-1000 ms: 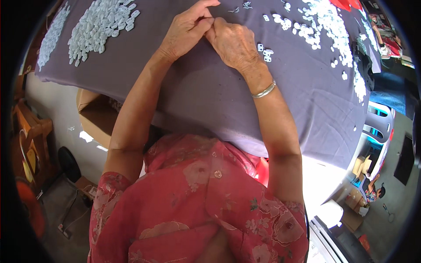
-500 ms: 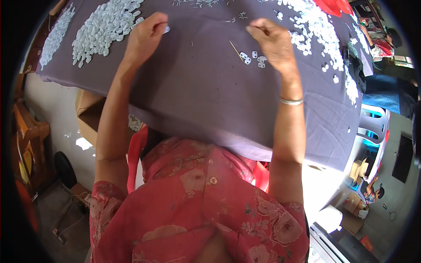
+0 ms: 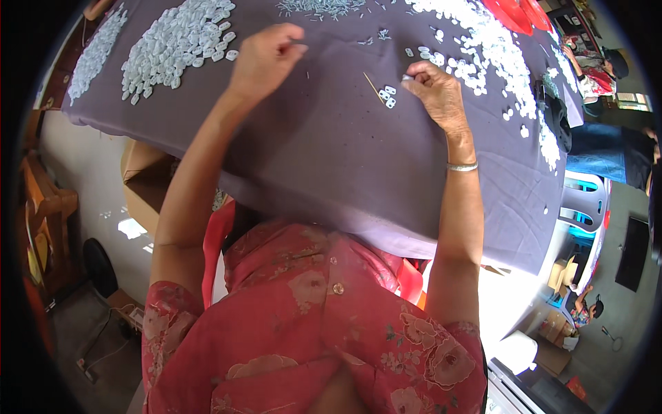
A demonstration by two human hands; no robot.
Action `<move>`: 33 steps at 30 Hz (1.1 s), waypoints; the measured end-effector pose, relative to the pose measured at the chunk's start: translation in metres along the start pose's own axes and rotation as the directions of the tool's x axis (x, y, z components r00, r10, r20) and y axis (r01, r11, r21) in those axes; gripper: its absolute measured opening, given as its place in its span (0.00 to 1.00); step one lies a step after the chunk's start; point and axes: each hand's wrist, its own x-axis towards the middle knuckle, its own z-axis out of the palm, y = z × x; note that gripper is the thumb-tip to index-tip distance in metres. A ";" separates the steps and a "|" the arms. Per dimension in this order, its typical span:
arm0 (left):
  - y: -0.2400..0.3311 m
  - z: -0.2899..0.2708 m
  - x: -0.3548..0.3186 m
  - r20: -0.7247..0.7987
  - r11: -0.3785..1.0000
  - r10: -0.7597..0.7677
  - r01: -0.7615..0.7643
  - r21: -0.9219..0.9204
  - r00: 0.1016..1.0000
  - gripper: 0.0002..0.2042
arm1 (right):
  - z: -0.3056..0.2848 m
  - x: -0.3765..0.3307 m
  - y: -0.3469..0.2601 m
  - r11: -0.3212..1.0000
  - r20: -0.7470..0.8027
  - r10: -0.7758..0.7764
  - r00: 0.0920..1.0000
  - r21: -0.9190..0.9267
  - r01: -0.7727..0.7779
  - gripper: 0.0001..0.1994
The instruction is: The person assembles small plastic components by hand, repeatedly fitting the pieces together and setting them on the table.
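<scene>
Where right-hand fingers pinch: white pieces just beside.

A big pile of small pieces lies at the upper left on the cloth — another pile lies upper right. A thin stick lies between them.

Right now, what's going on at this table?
A person in a red floral top works over a table with a purple cloth. The left hand is pinched shut beside a pile of small white pieces. The right hand pinches something small next to a thin stick and a few loose white pieces.
</scene>
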 end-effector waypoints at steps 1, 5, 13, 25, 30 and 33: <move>0.011 0.009 0.003 0.015 1.000 -0.009 0.009 -0.005 1.000 0.10 | 0.002 0.004 -0.002 0.998 -0.060 0.058 0.996 0.034 -0.056 0.06; 0.025 0.035 0.013 0.024 0.996 -0.040 0.042 -0.080 0.999 0.08 | 0.000 0.001 0.005 0.987 -0.036 0.057 0.998 0.151 -0.050 0.05; 0.008 0.048 0.009 -0.093 0.888 -0.290 0.232 -0.397 0.952 0.05 | -0.007 -0.008 0.005 0.915 -0.072 0.186 0.980 0.376 -0.146 0.03; 0.007 0.048 0.011 -0.014 0.855 -0.332 0.295 -0.427 0.943 0.03 | 0.014 -0.013 -0.040 0.940 0.106 -0.234 0.967 -0.229 0.252 0.05; 0.006 0.048 0.011 -0.040 0.877 -0.296 0.255 -0.408 0.954 0.03 | 0.017 -0.014 -0.040 0.951 0.114 -0.203 0.972 -0.214 0.224 0.03; 0.009 0.047 0.011 -0.067 0.884 -0.302 0.252 -0.394 0.951 0.03 | 0.019 -0.013 -0.040 0.920 0.093 -0.267 0.959 -0.273 0.282 0.04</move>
